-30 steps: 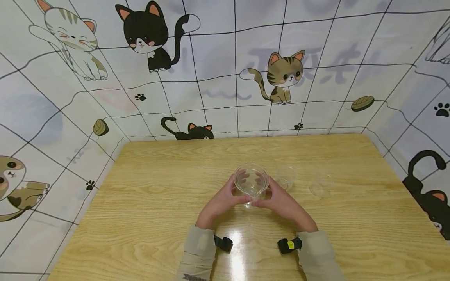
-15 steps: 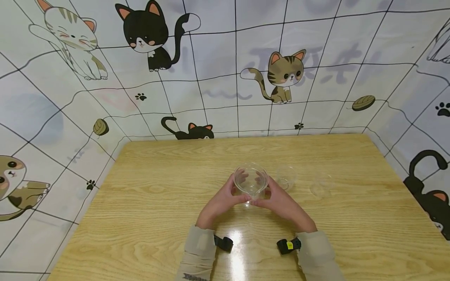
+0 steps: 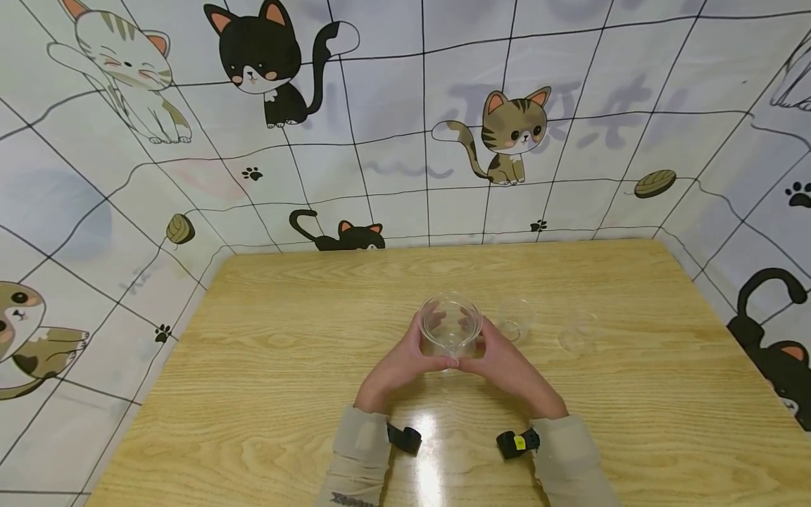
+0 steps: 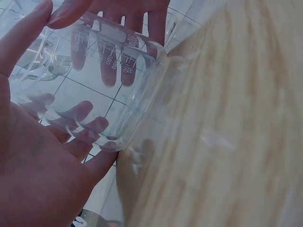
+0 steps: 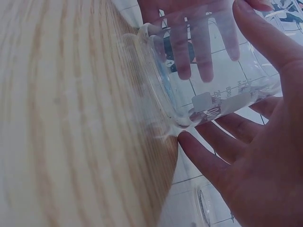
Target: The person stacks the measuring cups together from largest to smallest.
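Note:
A clear glass beaker (image 3: 450, 325) with a pouring lip stands upright near the middle of the wooden table. White measuring marks show on the beaker's wall (image 4: 125, 64) in the left wrist view. My left hand (image 3: 405, 358) grips its left side and my right hand (image 3: 507, 362) its right side. Both thumbs meet on the near side under the lip, while the other fingers wrap the far sides and show through the glass. In the right wrist view the beaker's base (image 5: 163, 90) is at the tabletop.
Two more clear glass vessels, a nearer one (image 3: 514, 322) and a farther one (image 3: 578, 334), stand to the right of the beaker, hard to make out. The table (image 3: 285, 352) is backed and flanked by cat-patterned, gridded walls (image 3: 393, 162).
Both hands keep their grip on the beaker. The thumb tips have come together at its near side, and the right hand has shifted slightly left.

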Available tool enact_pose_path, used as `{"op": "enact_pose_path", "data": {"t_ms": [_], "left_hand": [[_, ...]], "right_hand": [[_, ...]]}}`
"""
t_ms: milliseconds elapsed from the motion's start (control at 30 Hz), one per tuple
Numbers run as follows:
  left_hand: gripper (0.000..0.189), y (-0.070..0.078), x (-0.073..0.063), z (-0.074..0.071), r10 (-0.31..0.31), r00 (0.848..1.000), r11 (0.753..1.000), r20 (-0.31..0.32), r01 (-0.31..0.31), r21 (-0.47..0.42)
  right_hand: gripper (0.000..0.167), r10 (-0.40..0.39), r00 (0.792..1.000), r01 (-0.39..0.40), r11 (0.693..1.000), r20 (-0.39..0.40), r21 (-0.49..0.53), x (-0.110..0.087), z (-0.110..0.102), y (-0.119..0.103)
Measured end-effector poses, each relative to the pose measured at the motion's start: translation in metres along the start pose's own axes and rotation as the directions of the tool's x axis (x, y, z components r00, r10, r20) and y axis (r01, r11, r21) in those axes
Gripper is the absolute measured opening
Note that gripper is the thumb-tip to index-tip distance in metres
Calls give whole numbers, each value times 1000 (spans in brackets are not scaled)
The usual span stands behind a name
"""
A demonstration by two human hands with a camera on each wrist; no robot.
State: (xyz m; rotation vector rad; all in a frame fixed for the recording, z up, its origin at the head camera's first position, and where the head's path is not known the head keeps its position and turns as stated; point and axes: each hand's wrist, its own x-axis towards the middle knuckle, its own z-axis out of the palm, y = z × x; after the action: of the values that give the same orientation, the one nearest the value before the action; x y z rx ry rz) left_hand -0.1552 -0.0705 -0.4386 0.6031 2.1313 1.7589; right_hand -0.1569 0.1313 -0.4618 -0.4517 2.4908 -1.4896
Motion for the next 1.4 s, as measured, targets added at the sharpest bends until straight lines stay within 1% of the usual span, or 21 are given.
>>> {"op": "enact_pose_path", "data": {"t_ms": [167,267,400,467,567,700,767,1000,1167,1267,1400], "left_hand": [[96,-1,1,0,5,1000,1000,-6,-5,11],[94,-2,1,0,5,1000,1000,-9,-5,15],[91,-4,0,0,-4,1000,1000,-13,4,-5],[90,-4,0,0,-5,1000,1000,-15,5,-16],[90,-6,1,0,-3,1000,999,-14,2,-32],[90,-7,1,0,-14,1000,999,-14,13,-37],[90,-7,1,0,-18,1000,999,-13,17,-28],[89,-10,-2,-3,-17,1000,999,-2,17,-27],[87,-12,-2,-4,-10,1000,999,-18,9,-48],[86,-16,1,-3,-7,1000,997,-23,5,-82],[85,-32,6,-1,-1,999,995,-38,-3,-100]], "right_hand": [[92,6,1000,-6,1000,-9,-14,0,0,-1],[92,-11,1000,11,1000,-8,-11,0,1,-2],[91,-32,999,32,999,-10,0,1,2,-2],[90,-30,999,30,1000,-16,6,1,3,-2],[91,-41,999,41,999,-18,-7,1,3,-1],[92,-31,999,30,999,-15,-20,0,2,-3],[93,-11,1000,11,1000,-13,-21,-1,2,-5],[93,4,1000,-5,1000,23,24,-2,1,-5],[94,22,1000,-22,1000,20,-18,-2,0,-5],[94,26,1000,-26,999,8,-35,-2,-2,-5],[93,22,1000,-22,999,9,-31,-2,-3,-4]]}}
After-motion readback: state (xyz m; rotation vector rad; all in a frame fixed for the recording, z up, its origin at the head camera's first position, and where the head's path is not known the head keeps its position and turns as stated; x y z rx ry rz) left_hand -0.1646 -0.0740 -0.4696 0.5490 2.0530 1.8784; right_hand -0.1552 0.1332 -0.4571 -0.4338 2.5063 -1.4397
